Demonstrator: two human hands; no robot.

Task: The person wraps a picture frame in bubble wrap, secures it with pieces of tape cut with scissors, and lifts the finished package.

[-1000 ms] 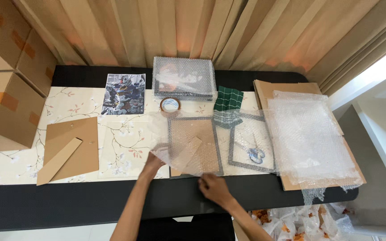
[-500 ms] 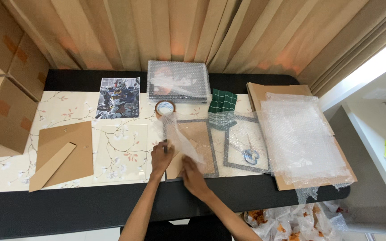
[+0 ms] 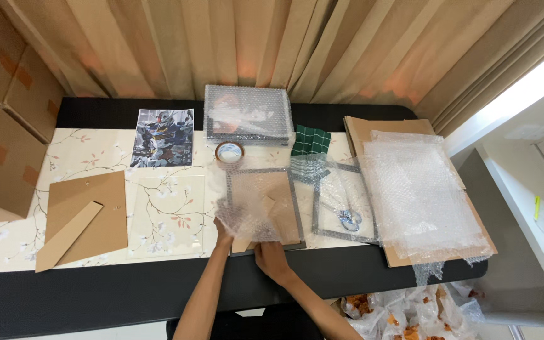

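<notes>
At the near edge of the dark table (image 3: 96,296), both hands meet over a grey-bordered rectangular picture frame with a brown cardboard back (image 3: 266,204). Left hand (image 3: 223,234) pinches the lower left of a crumpled sheet of clear bubble wrap (image 3: 250,211) lying over the frame; fingers closed on the plastic. Right hand (image 3: 272,257) sits at the frame's bottom edge, fingers curled on the wrap and frame rim; exact hold partly hidden under the plastic. Frame lies flat, directly ahead of both hands, long axis running away from the person toward the curtain (image 3: 284,44). Its brown easel strut points up and to the right.

Just right: a second grey frame, open and glassy (image 3: 341,201), same orientation, touching or nearly touching the first. Further right, a large stack of bubble wrap sheets on brown cardboard boards (image 3: 420,195). Behind the held frame: a roll of tape (image 3: 230,152), a green checked cloth (image 3: 311,140), a bubble-wrapped flat bundle (image 3: 247,113). Left: a clear pane (image 3: 168,214) on the floral runner, a loose brown backing board with strut (image 3: 86,217), a printed robot picture (image 3: 163,137). Cardboard boxes (image 3: 1,126) at far left.
</notes>
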